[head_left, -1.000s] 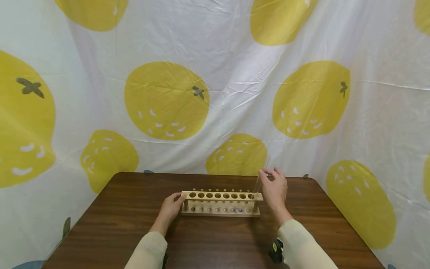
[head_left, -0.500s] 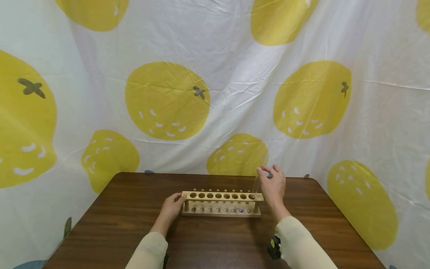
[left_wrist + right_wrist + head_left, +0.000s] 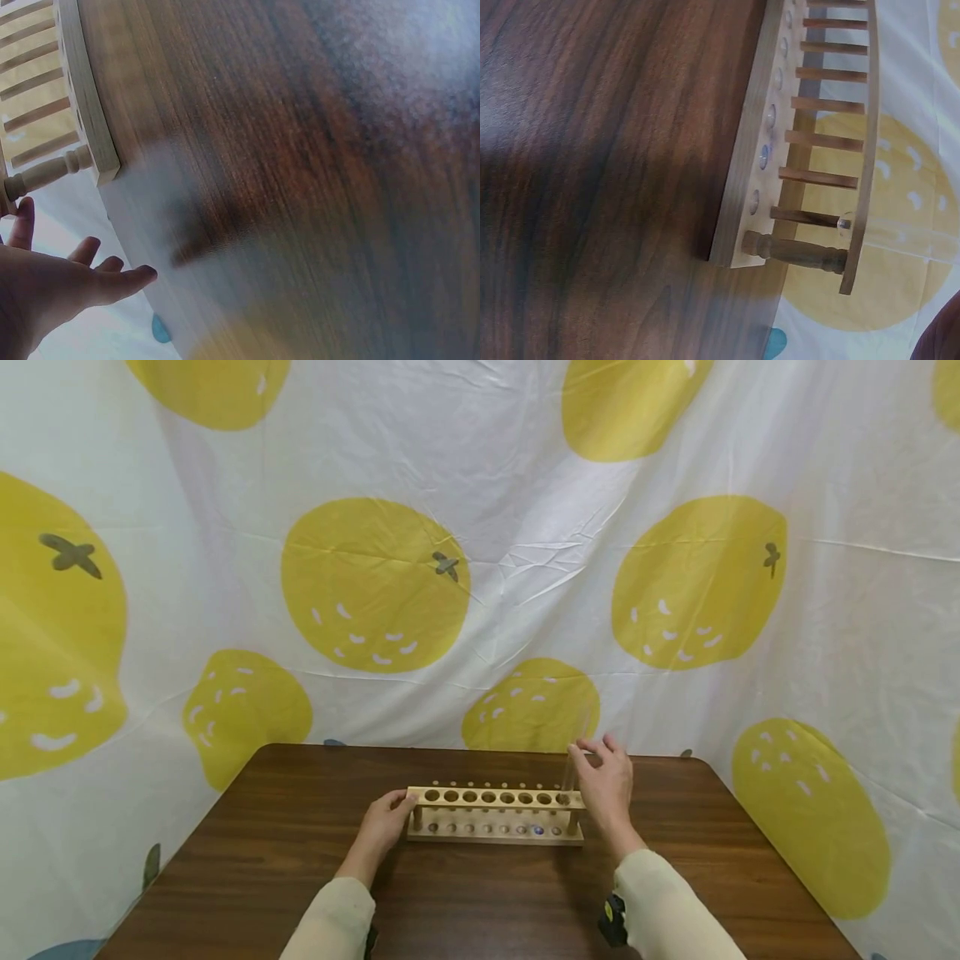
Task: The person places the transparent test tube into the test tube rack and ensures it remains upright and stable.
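A wooden test tube rack (image 3: 495, 839) stands on the table, with a row of holes in its top bar and pegs along the back. My left hand (image 3: 384, 822) holds the left end of the top bar; in the left wrist view the other fingers (image 3: 124, 283) stretch out away from the rack. At the right end, my right hand (image 3: 606, 781) pinches a clear glass test tube (image 3: 568, 777) between thumb and forefinger. Nearly upright, the tube (image 3: 907, 238) has its rounded tip just through the rightmost hole of the top bar, well above the base.
A bluish spot (image 3: 538, 831) shows in the base's second hollow from the right. The dark wood-grain table (image 3: 480, 902) reaches back to a white curtain (image 3: 525, 593) printed with yellow lemons.
My right hand has moved slightly left, and the test tube has gone from tilted to nearly upright, its tip entering the rightmost hole. The left hand stays on the rack.
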The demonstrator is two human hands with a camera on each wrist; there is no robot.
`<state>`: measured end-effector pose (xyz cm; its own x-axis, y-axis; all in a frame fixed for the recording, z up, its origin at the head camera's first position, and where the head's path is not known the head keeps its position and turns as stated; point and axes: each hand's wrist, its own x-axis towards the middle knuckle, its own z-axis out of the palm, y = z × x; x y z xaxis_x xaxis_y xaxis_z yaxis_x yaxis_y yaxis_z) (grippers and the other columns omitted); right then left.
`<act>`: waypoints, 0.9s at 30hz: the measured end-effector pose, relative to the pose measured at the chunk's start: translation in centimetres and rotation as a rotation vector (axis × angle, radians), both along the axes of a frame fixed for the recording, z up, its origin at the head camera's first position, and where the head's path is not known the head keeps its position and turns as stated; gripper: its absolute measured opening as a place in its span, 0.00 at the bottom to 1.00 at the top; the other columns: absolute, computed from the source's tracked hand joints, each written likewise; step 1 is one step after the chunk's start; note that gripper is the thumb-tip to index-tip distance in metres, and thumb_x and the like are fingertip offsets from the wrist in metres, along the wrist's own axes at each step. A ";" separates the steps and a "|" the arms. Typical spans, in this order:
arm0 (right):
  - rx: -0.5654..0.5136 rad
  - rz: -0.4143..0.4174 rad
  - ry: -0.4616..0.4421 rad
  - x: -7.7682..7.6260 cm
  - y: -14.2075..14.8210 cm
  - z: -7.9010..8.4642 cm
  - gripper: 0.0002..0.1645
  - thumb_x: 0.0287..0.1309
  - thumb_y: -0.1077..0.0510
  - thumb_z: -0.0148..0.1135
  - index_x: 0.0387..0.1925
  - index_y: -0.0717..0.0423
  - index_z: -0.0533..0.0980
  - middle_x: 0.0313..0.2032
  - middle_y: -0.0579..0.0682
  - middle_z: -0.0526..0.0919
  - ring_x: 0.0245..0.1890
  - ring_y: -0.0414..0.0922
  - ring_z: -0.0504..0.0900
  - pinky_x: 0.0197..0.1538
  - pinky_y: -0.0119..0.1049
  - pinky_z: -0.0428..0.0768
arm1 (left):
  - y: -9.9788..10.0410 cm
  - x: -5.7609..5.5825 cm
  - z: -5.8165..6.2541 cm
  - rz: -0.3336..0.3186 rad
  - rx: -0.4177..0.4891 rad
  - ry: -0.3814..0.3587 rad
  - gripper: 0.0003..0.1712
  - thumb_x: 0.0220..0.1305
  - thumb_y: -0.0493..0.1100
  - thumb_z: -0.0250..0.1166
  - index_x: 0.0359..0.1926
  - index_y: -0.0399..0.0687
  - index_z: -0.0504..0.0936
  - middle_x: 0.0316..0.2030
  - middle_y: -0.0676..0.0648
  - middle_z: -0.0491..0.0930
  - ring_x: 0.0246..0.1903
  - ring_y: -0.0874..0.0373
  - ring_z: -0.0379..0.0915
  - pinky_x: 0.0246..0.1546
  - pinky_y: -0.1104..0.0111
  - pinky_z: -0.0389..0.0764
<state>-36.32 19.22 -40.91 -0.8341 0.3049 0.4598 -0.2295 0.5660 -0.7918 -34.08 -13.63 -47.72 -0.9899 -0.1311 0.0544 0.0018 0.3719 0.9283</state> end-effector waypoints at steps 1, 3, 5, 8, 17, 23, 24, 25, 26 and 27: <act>0.004 -0.004 -0.001 0.0 0.0 -0.1 0.20 0.64 0.47 0.66 0.48 0.59 0.84 0.67 0.62 0.68 0.68 0.63 0.61 0.68 0.55 0.60 | 0.0 0.0 0.1 -0.002 0.000 -0.006 0.31 0.74 0.54 0.56 0.62 0.33 0.74 0.62 0.30 0.71 0.64 0.32 0.63 0.62 0.43 0.66; 0.009 -0.011 0.005 0.0 0.0 -0.4 0.20 0.63 0.48 0.67 0.47 0.59 0.84 0.66 0.63 0.69 0.67 0.63 0.63 0.67 0.55 0.61 | 0.0 0.1 0.4 -0.007 0.009 -0.021 0.29 0.75 0.51 0.56 0.63 0.31 0.73 0.64 0.30 0.70 0.65 0.32 0.61 0.64 0.43 0.64; 0.013 -0.013 -0.001 0.1 0.0 -0.6 0.20 0.63 0.47 0.67 0.47 0.59 0.84 0.66 0.62 0.69 0.67 0.63 0.63 0.67 0.54 0.61 | 0.0 0.1 0.6 -0.014 0.000 -0.022 0.28 0.75 0.49 0.55 0.64 0.31 0.72 0.64 0.29 0.69 0.65 0.32 0.60 0.63 0.43 0.65; 0.018 -0.002 -0.017 0.3 0.0 -1.0 0.21 0.63 0.46 0.66 0.47 0.58 0.84 0.67 0.62 0.68 0.68 0.63 0.62 0.67 0.55 0.60 | -0.1 0.2 0.7 -0.020 -0.003 -0.030 0.27 0.76 0.48 0.55 0.64 0.30 0.72 0.64 0.29 0.69 0.66 0.33 0.60 0.63 0.44 0.65; 0.029 0.011 -0.059 0.6 -0.2 -2.1 0.21 0.64 0.46 0.65 0.49 0.57 0.84 0.68 0.61 0.67 0.69 0.62 0.60 0.69 0.55 0.58 | -0.1 0.0 0.7 -0.023 0.009 -0.042 0.27 0.76 0.49 0.54 0.64 0.31 0.72 0.64 0.30 0.69 0.65 0.33 0.61 0.63 0.44 0.65; 0.033 0.012 -0.067 0.9 -0.4 -2.8 0.22 0.64 0.46 0.66 0.50 0.58 0.84 0.68 0.63 0.67 0.69 0.63 0.60 0.68 0.57 0.57 | -0.1 0.1 0.8 -0.023 0.001 -0.043 0.27 0.76 0.48 0.54 0.65 0.31 0.71 0.64 0.29 0.69 0.65 0.33 0.61 0.63 0.44 0.65; 0.029 0.010 -0.064 0.9 -0.4 -2.9 0.21 0.64 0.47 0.66 0.49 0.58 0.84 0.67 0.63 0.67 0.69 0.63 0.60 0.68 0.57 0.57 | -0.1 0.1 0.8 -0.022 0.000 -0.042 0.27 0.76 0.48 0.54 0.65 0.31 0.71 0.64 0.29 0.69 0.65 0.33 0.61 0.63 0.44 0.65; 0.029 0.008 -0.063 1.0 -0.5 -3.0 0.21 0.63 0.47 0.66 0.49 0.58 0.84 0.67 0.63 0.68 0.69 0.63 0.60 0.68 0.57 0.58 | -0.1 0.1 0.7 -0.022 -0.001 -0.042 0.27 0.76 0.49 0.54 0.64 0.31 0.72 0.64 0.29 0.69 0.65 0.33 0.62 0.63 0.44 0.66; 0.027 0.007 -0.064 1.0 -0.5 -3.1 0.21 0.63 0.47 0.66 0.49 0.59 0.84 0.67 0.63 0.68 0.69 0.63 0.60 0.68 0.57 0.58 | -0.1 0.1 0.8 -0.022 0.000 -0.039 0.27 0.76 0.49 0.54 0.64 0.31 0.72 0.63 0.29 0.70 0.65 0.33 0.62 0.63 0.44 0.66; 0.024 0.005 -0.065 1.1 -0.5 -3.2 0.21 0.63 0.48 0.67 0.49 0.59 0.84 0.67 0.63 0.68 0.68 0.63 0.61 0.68 0.57 0.58 | -0.1 0.1 0.7 -0.020 0.002 -0.037 0.27 0.76 0.49 0.54 0.64 0.31 0.72 0.63 0.30 0.70 0.64 0.33 0.62 0.63 0.44 0.66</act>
